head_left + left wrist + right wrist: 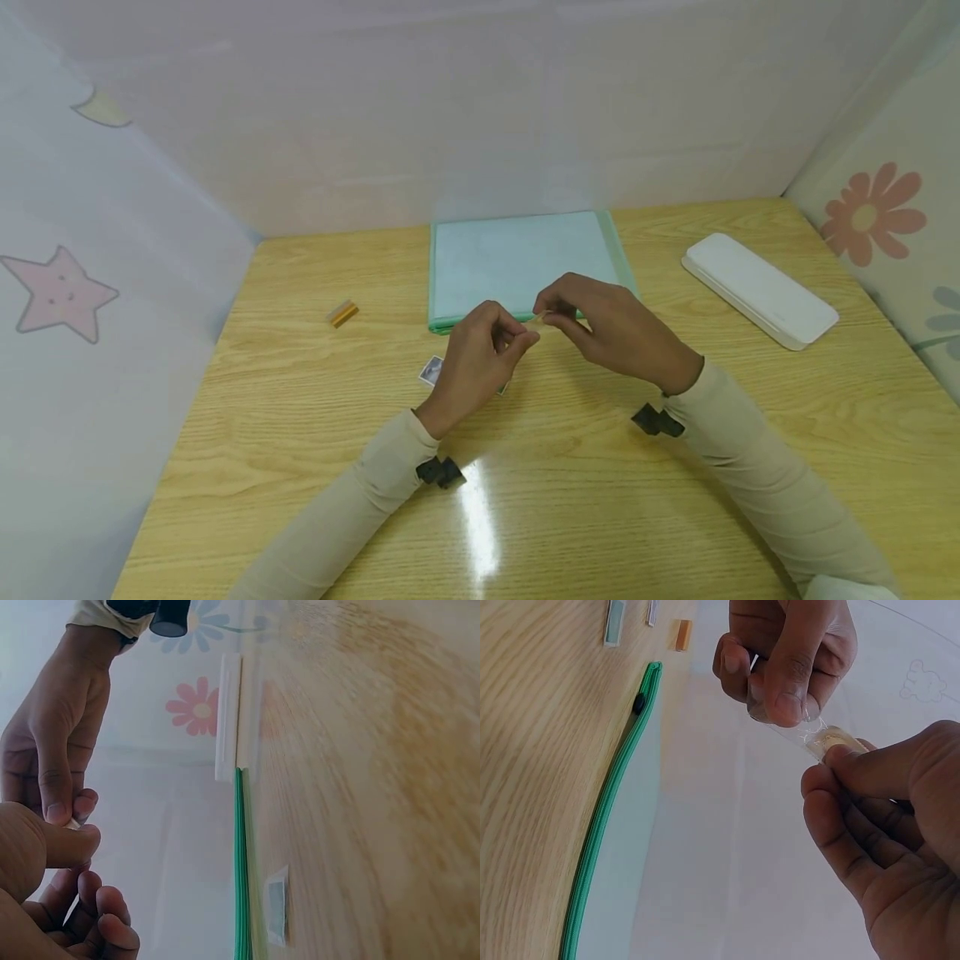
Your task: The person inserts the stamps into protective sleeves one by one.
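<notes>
Above the table, both hands meet at a small piece of clear plastic film (786,735) with a tan, yellowish piece (831,739) at one end. My left hand (480,354) pinches the film between thumb and fingers. The tan end is pinched by my right hand (618,325), its other fingers loosely bent in the right wrist view. Fingertips hide part of the film; I cannot tell what the tan piece is. Beneath the left hand lie small white-bordered cards, one card (431,371) at its left and another's corner (504,387) at its right.
Behind the hands lies a pale blue folder (517,250) with a green edge (604,817). A long white case (761,292) sits at the right. To the left is a small orange-brown piece (344,314). Printed cloth walls (487,108) enclose the table (300,467).
</notes>
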The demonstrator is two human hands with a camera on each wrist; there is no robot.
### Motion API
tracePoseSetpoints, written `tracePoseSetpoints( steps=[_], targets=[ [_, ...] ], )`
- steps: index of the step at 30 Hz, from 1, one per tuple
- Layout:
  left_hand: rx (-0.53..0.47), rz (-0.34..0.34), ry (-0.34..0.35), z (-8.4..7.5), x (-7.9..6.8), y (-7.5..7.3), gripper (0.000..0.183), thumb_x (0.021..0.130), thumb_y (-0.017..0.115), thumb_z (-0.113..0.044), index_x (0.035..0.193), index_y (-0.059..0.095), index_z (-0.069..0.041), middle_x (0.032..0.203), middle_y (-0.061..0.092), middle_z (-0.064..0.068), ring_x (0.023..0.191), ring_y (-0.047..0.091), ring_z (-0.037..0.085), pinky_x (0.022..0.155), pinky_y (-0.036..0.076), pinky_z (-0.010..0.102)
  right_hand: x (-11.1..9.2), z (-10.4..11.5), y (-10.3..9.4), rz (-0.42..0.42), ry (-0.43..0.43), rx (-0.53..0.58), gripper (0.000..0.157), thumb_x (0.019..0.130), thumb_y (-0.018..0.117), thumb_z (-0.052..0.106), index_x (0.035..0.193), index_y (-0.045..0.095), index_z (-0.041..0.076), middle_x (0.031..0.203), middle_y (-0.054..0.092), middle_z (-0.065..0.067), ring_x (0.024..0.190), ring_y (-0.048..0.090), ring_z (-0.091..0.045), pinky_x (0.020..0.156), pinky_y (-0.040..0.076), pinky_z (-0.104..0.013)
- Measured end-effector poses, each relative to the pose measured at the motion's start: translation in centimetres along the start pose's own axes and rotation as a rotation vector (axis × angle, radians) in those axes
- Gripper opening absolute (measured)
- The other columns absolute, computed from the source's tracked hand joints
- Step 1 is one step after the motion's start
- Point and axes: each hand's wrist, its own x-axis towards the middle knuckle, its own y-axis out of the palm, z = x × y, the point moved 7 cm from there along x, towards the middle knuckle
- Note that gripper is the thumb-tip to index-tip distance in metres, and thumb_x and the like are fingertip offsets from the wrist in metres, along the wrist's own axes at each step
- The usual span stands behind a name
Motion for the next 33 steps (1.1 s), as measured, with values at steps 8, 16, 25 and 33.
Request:
tracePoseSetpoints(
  steps=[8, 16, 25, 33],
  targets=[
    [0.009, -0.018, 0.036, -0.20, -0.02, -0.07, 0.017, 0.095, 0.072, -0.022, 0.092, 0.057, -0.015, 0.087, 0.053, -0.005, 0.065, 0.050, 0.007, 0.057, 0.046, 0.027, 0.03, -0.14, 0.09, -0.001, -0.003, 0.016, 0.016, 0.097, 0.067, 0.004, 0.112, 0.063, 0.009, 0.104, 0.064, 0.004, 0.083, 0.060, -0.006, 0.071, 0.052, -0.032],
    [0.021, -0.024, 0.068, -0.41, 0.05, -0.08, 0.019, 0.095, 0.073, -0.020, 0.090, 0.056, -0.014, 0.087, 0.053, -0.004, 0.068, 0.052, 0.005, 0.060, 0.048, 0.025, 0.07, -0.35, 0.18, -0.007, -0.008, 0.054, 0.017, 0.096, 0.068, 0.004, 0.111, 0.063, 0.011, 0.104, 0.065, 0.005, 0.083, 0.061, -0.005, 0.071, 0.052, -0.029],
    [-0.021, -0.021, 0.048, -0.13, 0.10, -0.02, 0.019, 0.094, 0.073, -0.023, 0.092, 0.057, -0.014, 0.086, 0.056, -0.005, 0.067, 0.052, 0.006, 0.059, 0.048, 0.026, 0.22, -0.39, 0.26, -0.004, 0.002, 0.085, 0.017, 0.097, 0.068, 0.005, 0.111, 0.062, 0.013, 0.107, 0.064, 0.007, 0.086, 0.062, -0.004, 0.074, 0.052, -0.028],
    [-0.036, -0.022, 0.030, 0.04, 0.08, 0.01, 0.019, 0.095, 0.073, -0.024, 0.093, 0.057, -0.014, 0.084, 0.057, -0.005, 0.066, 0.054, 0.007, 0.058, 0.049, 0.027, 0.15, -0.68, 0.16, 0.003, 0.020, 0.073, 0.018, 0.097, 0.067, 0.003, 0.109, 0.063, 0.014, 0.105, 0.063, 0.009, 0.086, 0.062, -0.003, 0.075, 0.053, -0.028]
  ],
)
